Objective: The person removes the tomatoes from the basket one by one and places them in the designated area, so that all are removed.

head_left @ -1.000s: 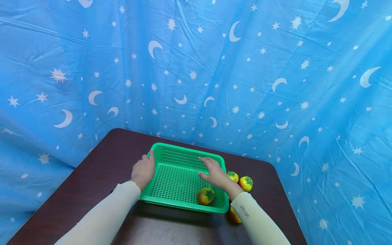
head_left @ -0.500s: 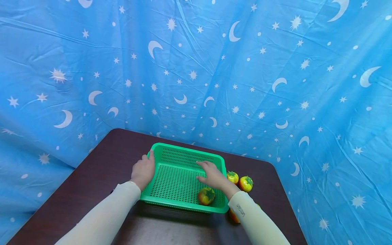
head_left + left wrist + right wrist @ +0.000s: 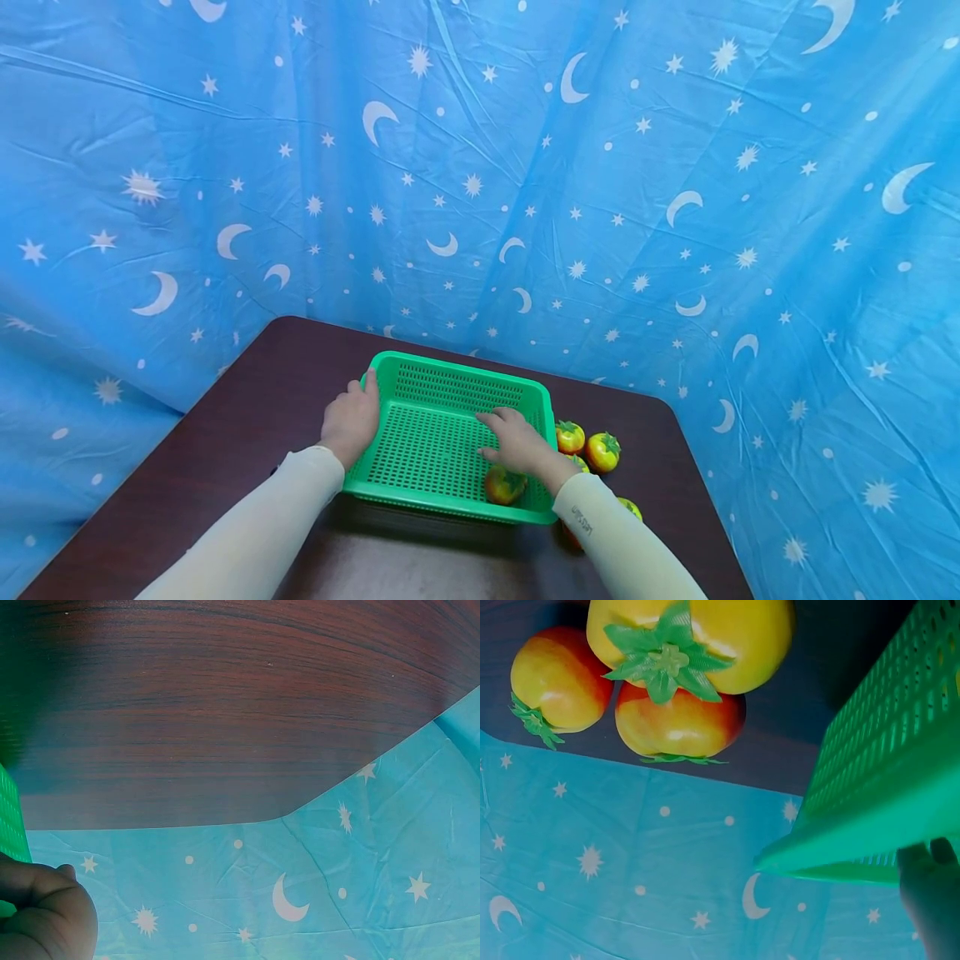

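A green perforated plastic basket point(image 3: 420, 450) stands on the dark wooden table. My left hand point(image 3: 351, 421) grips its left rim, thumb toward the inside; in the left wrist view only part of this hand point(image 3: 46, 911) shows at the corner. Over the basket's right half, my right hand point(image 3: 517, 442) reaches in with fingers spread and nothing held. Just below it lies one yellow-red fruit point(image 3: 504, 487) with a green leafy top, like a tomato or persimmon, partly covered by the hand. The right wrist view catches only the right hand's edge point(image 3: 930, 892) past the basket wall.
Right of the basket sit several similar fruits point(image 3: 602, 452), some hidden by the right sleeve. Up close, one large yellow fruit point(image 3: 742, 645) overlaps another point(image 3: 679, 727). Blue curtains point(image 3: 480, 208) with moons and stars hang behind the table's far edge point(image 3: 315, 329).
My right hand has moved slightly toward the near side and left, lower over the fruit in the basket. More fruit beside the right sleeve shows. The left hand and basket stay put.
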Available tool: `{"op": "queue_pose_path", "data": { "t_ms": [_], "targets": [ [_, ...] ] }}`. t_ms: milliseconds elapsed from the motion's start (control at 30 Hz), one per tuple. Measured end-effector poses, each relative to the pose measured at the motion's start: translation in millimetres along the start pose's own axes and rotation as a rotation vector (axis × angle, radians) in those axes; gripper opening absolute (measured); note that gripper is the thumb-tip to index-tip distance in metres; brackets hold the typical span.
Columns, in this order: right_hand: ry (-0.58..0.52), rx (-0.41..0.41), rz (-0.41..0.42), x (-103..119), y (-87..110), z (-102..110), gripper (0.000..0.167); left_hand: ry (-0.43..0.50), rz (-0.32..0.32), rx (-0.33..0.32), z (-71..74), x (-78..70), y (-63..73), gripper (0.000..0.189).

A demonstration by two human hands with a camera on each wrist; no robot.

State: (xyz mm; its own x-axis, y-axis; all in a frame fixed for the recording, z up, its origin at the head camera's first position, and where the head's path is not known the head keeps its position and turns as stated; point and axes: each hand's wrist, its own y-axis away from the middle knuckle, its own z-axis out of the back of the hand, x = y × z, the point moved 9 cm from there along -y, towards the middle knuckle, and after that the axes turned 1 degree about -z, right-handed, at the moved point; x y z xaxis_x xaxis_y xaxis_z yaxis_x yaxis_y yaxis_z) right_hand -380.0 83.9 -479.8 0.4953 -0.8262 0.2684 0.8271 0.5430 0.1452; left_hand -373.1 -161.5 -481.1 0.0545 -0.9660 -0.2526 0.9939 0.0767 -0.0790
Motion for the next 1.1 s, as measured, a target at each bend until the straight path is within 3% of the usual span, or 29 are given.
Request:
{"op": "queue_pose_path", "data": {
  "t_ms": [400, 767, 1100],
  "targets": [
    [0.173, 0.042, -0.023, -0.3, 0.8, -18.3, 0.058, 0.003, -0.007, -0.007, -0.1, 0.4, -1.1, 0.059],
    [0.133, 0.105, -0.04, 0.9, 9.5, -31.1, 0.05, 0.012, 0.0, 0.011, -2.9, -0.2, -0.8, 0.061],
    [0.088, 0.228, -0.037, -1.5, 14.4, -34.8, 0.048, 0.005, 0.008, 0.018, -1.7, 0.2, -0.5, 0.061]
  ]
}}
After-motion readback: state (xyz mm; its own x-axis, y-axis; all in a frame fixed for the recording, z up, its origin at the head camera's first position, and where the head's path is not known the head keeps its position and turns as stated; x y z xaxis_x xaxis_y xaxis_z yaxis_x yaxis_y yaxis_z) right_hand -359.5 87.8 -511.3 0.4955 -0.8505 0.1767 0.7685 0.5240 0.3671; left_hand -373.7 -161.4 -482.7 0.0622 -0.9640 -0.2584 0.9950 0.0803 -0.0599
